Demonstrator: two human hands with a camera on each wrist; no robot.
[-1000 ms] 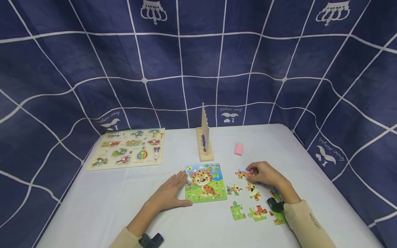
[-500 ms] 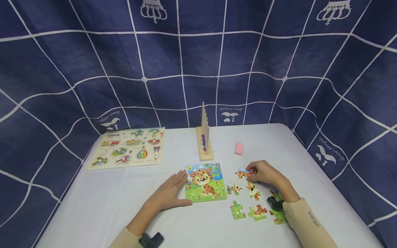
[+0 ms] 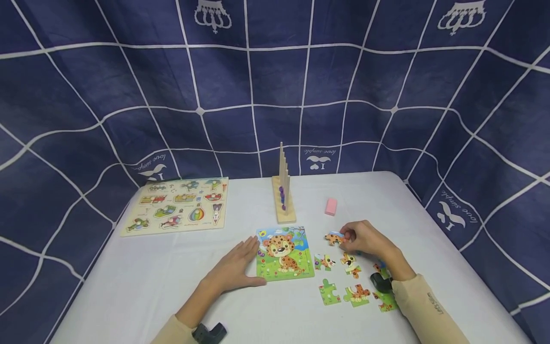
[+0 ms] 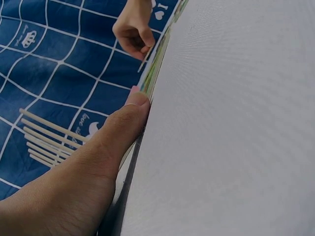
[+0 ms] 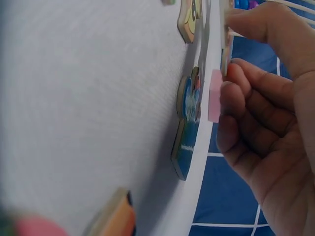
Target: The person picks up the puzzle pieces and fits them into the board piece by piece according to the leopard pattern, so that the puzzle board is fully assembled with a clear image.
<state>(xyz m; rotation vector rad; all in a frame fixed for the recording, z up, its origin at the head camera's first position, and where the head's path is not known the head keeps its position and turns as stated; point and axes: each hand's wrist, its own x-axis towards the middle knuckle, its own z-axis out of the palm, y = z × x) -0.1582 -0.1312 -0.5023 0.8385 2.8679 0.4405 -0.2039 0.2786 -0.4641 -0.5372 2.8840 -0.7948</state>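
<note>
The leopard puzzle board (image 3: 285, 253) lies flat in the middle of the table. My left hand (image 3: 234, 267) rests at its left side with fingers extended, the thumb at the near corner. In the head view, my right hand (image 3: 365, 239) pinches an orange spotted puzzle piece (image 3: 334, 238) between thumb and fingers. The right wrist view shows that hand (image 5: 270, 113) holding the piece edge-on. Nearer me lie a face piece (image 3: 324, 262), another face piece (image 3: 351, 265), a green piece (image 3: 329, 292) and a paw piece (image 3: 357, 295). My right forearm partly covers others.
A pink block (image 3: 331, 207) lies beyond the right hand. Behind the board stands a wooden peg stand (image 3: 285, 215) with upright rods and several beads. At the back left lies a vehicle knob puzzle (image 3: 180, 205). Blue gridded cloth (image 3: 275, 81) hangs behind the white table (image 3: 129, 286).
The right hand, holding the spotted piece, has shifted very slightly away from me, and the piece shows a little more of its face. The left hand and the board have stayed put.
</note>
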